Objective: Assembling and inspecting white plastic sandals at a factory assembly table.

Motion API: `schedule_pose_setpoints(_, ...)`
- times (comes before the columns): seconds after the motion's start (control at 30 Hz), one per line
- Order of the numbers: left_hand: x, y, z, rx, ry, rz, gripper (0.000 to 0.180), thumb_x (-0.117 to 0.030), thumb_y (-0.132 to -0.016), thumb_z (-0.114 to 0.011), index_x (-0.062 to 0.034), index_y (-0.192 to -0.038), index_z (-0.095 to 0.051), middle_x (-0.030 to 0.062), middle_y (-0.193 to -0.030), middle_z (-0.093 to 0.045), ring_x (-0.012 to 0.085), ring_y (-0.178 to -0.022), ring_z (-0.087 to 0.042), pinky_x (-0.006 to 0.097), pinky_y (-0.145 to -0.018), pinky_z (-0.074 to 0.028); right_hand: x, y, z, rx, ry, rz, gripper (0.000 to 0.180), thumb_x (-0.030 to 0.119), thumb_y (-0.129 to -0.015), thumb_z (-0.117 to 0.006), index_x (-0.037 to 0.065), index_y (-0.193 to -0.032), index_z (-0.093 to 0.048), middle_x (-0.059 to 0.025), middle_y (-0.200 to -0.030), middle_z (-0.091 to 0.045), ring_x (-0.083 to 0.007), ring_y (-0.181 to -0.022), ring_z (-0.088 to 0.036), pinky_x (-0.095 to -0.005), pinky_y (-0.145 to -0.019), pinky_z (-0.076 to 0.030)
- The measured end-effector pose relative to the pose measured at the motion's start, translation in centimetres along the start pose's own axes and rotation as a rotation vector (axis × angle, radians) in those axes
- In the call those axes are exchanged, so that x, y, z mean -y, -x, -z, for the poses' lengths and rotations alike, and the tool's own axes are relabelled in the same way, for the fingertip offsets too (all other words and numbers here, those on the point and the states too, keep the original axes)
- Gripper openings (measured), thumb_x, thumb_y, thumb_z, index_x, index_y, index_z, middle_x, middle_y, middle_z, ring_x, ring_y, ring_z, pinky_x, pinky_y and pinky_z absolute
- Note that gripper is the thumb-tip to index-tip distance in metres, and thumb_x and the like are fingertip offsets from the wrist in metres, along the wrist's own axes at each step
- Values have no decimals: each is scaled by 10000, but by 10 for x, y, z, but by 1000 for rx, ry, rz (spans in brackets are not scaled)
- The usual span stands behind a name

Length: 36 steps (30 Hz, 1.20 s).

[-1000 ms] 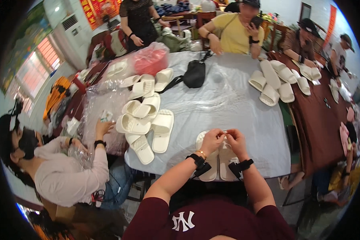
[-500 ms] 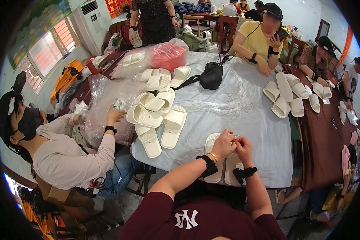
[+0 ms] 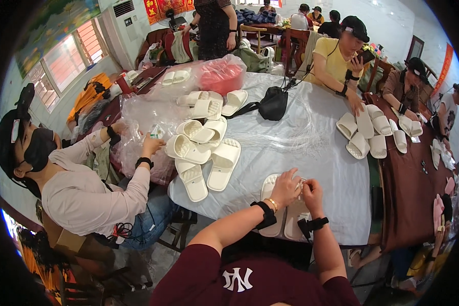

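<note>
Both of the person's forearms come up from the lower edge and meet over the near edge of the desk, which is covered with a pale grey sheet. The left hand is bent at the wrist, its fingers curled down and pinched together on something small at the top of a pair of white slippers; what exactly it pinches is too small to make out. The right hand sits just beside it, touching it, its fingers likewise folded inward in a closed grip on the same spot. Each wrist carries a black strap, and the left one also has a thin gold bracelet. The pair of white slippers lies side by side on the desk directly under the hands, with the heels hanging toward the person's body at the desk's edge. Farther out on the left lies a loose heap of white slippers, some stacked on one another. A seated co-worker in a light long-sleeved top reaches a hand to that heap beside a crumpled clear plastic bag. A black pouch rests near the middle of the desk, and another group of slippers lies well apart on the right side.
</note>
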<state>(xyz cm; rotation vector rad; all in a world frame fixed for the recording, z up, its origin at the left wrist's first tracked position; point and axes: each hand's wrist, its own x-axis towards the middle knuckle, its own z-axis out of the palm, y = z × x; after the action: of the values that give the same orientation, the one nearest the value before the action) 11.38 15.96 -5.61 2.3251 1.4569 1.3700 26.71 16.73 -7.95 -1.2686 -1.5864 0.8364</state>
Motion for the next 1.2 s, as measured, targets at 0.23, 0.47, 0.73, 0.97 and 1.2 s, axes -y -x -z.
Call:
schedule_pose_setpoints(0.23,-5,31,59,113,114,-11,261,-258,-826,-624,-46,-976,-596,190,-1034,-607,343,-866,-598,412,-731,-493,-26,17,37,-198,68,-70,333,82,-873,-563,6,-1193,-511,-113,-1096,-566,-190,-897,-568,-301,-763,-483)
schedule_pose_setpoints(0.47,-6,73,66,441,-30,98,289,-329,-860,-590,-41,-892,-596,161,-721,-639,332,-644,-634,423,-541,-501,-26,43,28,-40,-126,-219,299,132,-907,-566,-22,-1161,-532,-103,-955,-628,-166,-839,-594,-304,-758,-498)
schedule_pose_setpoints(0.73,1,73,56,447,-201,333,336,-373,-854,-569,-43,-795,-591,172,-710,-637,354,-631,-627,443,-549,-501,-6,57,19,121,-297,-322,238,159,-935,-538,-15,-1093,-577,-60,-928,-641,-92,-790,-584,-238,-675,-475)
schedule_pose_setpoints(0.97,17,68,97,373,-175,365,206,-246,-824,-546,-49,-790,-597,160,-766,-644,357,-701,-633,461,-622,-500,-13,64,26,53,-411,-380,227,159,-950,-520,-9,-1087,-587,-75,-935,-646,-113,-787,-605,-233,-684,-489)
schedule_pose_setpoints(1.2,69,14,165,15,-321,434,169,-227,-815,-558,-80,-788,-638,184,-737,-634,383,-701,-614,472,-632,-485,-19,66,31,23,-469,-382,215,139,-946,-527,-20,-1071,-597,-82,-941,-648,-119,-773,-614,-232,-691,-502)
